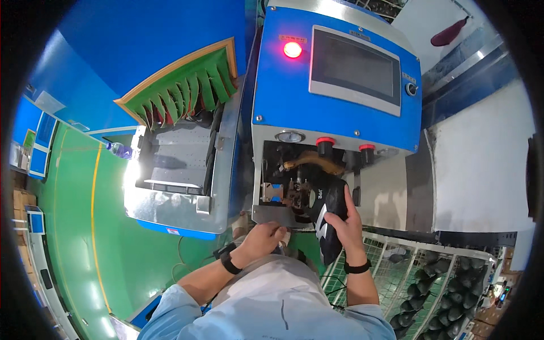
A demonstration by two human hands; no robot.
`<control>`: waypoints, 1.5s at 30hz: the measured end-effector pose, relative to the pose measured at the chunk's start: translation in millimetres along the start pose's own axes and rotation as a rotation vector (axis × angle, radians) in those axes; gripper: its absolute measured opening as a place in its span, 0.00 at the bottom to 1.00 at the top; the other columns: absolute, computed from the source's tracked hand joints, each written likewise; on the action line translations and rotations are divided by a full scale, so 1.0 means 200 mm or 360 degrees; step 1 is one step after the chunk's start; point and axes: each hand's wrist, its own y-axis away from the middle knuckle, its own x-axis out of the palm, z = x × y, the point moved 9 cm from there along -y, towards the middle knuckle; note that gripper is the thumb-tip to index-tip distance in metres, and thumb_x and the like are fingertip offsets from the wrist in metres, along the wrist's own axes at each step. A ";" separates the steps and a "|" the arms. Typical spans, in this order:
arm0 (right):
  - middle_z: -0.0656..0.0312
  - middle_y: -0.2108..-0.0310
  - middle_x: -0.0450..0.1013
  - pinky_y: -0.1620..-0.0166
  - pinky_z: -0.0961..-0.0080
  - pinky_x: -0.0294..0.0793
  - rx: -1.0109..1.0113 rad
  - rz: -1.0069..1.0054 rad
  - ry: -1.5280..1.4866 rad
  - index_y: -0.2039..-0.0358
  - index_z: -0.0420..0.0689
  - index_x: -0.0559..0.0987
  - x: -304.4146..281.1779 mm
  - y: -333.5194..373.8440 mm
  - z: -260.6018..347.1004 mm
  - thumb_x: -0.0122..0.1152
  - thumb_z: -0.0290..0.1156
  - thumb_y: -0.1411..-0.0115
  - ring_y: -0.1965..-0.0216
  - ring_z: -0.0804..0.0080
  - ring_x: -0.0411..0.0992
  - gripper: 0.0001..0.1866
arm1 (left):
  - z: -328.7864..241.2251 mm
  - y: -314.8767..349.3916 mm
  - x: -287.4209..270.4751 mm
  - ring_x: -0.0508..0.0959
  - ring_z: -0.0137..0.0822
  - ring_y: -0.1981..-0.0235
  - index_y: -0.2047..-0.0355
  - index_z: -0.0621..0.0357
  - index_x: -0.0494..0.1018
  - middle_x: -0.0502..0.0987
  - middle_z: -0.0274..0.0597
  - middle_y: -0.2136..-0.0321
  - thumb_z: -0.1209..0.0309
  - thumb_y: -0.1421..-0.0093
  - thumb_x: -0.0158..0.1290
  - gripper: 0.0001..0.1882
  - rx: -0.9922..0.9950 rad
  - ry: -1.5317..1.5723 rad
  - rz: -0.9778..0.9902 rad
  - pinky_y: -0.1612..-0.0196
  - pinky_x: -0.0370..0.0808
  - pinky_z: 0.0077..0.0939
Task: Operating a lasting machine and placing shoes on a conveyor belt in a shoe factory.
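A black shoe upper with a white side mark point(332, 226) stands heel-up against the opening in the machine's front, its toe pointing down toward me. My right hand point(344, 221) grips it from the right, the thumb across its side and the fingers along its far edge. A brown curved pad point(317, 162) lies just beyond the upper, inside the opening. My left hand point(264, 241) is closed by the grey metal plate point(275, 215) at the machine's lower edge; whether its curled fingers hold anything is hidden.
Above the opening rises a blue panel point(272, 90) with a dark screen point(356, 71), a lit red lamp point(292, 50) and two red-collared knobs. To the left, a conveyor point(175, 153) runs under green strip curtains point(181, 93). A wire rack point(391, 243) with several black shoe pieces stands at lower right.
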 end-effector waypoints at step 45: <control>0.52 0.51 0.77 0.49 0.70 0.76 0.0537 -0.0269 -0.0014 0.28 0.36 0.51 0.14 0.69 -0.27 0.58 0.30 0.32 0.54 0.69 0.76 0.38 | 0.27 0.14 0.46 0.81 0.33 0.61 0.49 0.55 0.76 0.82 0.39 0.56 0.47 0.34 0.53 0.26 -0.1168 0.1502 0.1506 0.55 0.80 0.29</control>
